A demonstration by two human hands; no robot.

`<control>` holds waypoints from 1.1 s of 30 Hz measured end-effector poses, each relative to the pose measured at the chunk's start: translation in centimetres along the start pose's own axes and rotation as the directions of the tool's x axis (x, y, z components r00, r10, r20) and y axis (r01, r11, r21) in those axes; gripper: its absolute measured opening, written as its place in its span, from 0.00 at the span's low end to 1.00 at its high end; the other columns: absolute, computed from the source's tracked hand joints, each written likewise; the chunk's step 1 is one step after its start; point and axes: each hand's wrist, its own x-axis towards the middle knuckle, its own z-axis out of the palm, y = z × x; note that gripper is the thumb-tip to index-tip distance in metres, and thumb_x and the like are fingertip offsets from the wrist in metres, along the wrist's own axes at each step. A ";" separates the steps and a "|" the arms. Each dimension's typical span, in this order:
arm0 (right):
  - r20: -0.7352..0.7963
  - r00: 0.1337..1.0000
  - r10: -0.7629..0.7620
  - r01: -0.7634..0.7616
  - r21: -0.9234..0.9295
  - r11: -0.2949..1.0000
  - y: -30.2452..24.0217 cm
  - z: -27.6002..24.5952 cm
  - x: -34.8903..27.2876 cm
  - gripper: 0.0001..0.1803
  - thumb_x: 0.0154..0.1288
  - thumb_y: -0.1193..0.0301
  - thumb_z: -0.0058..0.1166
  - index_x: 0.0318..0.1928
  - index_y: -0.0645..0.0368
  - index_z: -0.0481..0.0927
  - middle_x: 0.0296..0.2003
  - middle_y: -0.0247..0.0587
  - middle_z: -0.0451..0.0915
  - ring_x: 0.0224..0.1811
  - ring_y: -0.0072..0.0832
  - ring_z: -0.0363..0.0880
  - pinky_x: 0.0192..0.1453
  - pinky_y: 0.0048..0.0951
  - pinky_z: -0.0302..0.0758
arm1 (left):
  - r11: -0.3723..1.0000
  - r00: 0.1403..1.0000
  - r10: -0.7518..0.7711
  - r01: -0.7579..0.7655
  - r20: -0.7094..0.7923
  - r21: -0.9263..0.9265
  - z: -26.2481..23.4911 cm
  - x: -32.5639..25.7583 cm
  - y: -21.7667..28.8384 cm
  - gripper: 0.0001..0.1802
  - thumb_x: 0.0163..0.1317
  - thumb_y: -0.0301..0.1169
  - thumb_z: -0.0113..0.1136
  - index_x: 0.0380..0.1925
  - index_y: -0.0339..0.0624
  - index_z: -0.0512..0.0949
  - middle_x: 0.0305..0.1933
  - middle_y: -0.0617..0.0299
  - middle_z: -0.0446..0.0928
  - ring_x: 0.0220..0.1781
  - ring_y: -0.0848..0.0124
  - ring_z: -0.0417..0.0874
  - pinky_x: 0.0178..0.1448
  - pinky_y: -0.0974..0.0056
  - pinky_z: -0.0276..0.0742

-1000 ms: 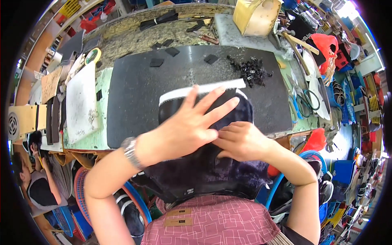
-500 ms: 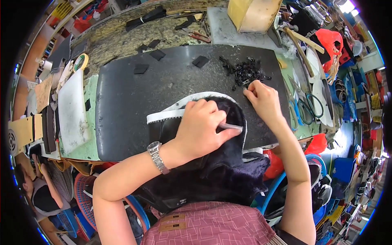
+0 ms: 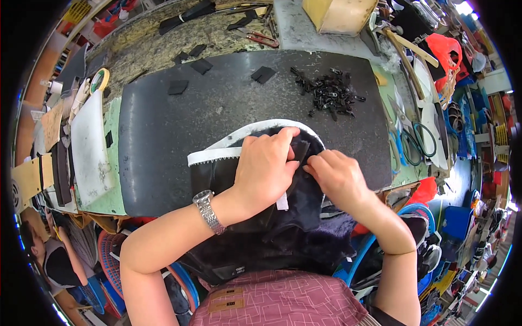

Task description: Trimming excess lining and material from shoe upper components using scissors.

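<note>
A black, fur-lined boot upper [image 3: 312, 209] with a white edge band [image 3: 274, 124] lies over the near edge of the black work mat [image 3: 157, 157] and hangs toward my lap. My left hand [image 3: 265, 168] is closed on it, pinching a dark strip between thumb and fingers. A pale toothed band [image 3: 215, 156] sticks out to the left of that hand. Right beside the strip, my right hand [image 3: 340, 176] has thumb and fingertips pressed together; whatever they hold is hidden. Beyond it on the mat lies a heap of small black zipper sliders [image 3: 331, 95].
Several black fabric patches [image 3: 263, 75] lie at the mat's far side. Scissors [image 3: 416, 142] rest off its right edge, a hammer [image 3: 410, 48] behind them. A yellowish block [image 3: 340, 16] stands at the back. Baskets [image 3: 111, 255] flank my lap; another person [image 3: 57, 261] sits far left.
My right hand has come from the slider heap down and left to the boot upper, beside my left hand. The left hand's thumb has drawn in, and the strip now stands differently between the hands.
</note>
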 end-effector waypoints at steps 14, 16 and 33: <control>-0.089 0.995 -0.051 0.052 0.010 0.999 -0.2 0.4 -0.7 0.09 0.46 0.76 0.60 0.31 0.61 0.76 0.31 0.40 0.74 0.30 0.36 0.75 0.30 0.31 0.73 | 0.998 0.998 0.056 -0.055 -0.027 0.029 1.2 0.8 -0.3 0.13 0.44 0.25 0.62 0.33 0.39 0.75 0.26 0.58 0.76 0.31 0.63 0.79 0.35 0.60 0.73; -0.076 0.997 -0.027 0.032 0.072 0.997 0.1 -0.1 -0.5 0.10 0.47 0.77 0.59 0.32 0.61 0.76 0.31 0.39 0.74 0.30 0.33 0.75 0.32 0.28 0.73 | 0.999 0.999 0.034 -0.034 0.005 0.002 1.0 0.8 -0.1 0.11 0.45 0.24 0.62 0.32 0.38 0.75 0.26 0.57 0.77 0.30 0.64 0.79 0.35 0.62 0.73; 0.189 0.809 0.556 -0.405 0.865 0.297 0.1 -1.1 1.4 0.40 0.51 0.87 0.54 0.64 0.57 0.53 0.31 0.35 0.76 0.32 0.16 0.74 0.37 0.15 0.70 | 0.876 0.964 -0.188 0.250 0.186 -0.412 0.4 0.7 0.1 0.07 0.53 0.24 0.60 0.32 0.33 0.78 0.27 0.59 0.80 0.28 0.78 0.77 0.35 0.71 0.73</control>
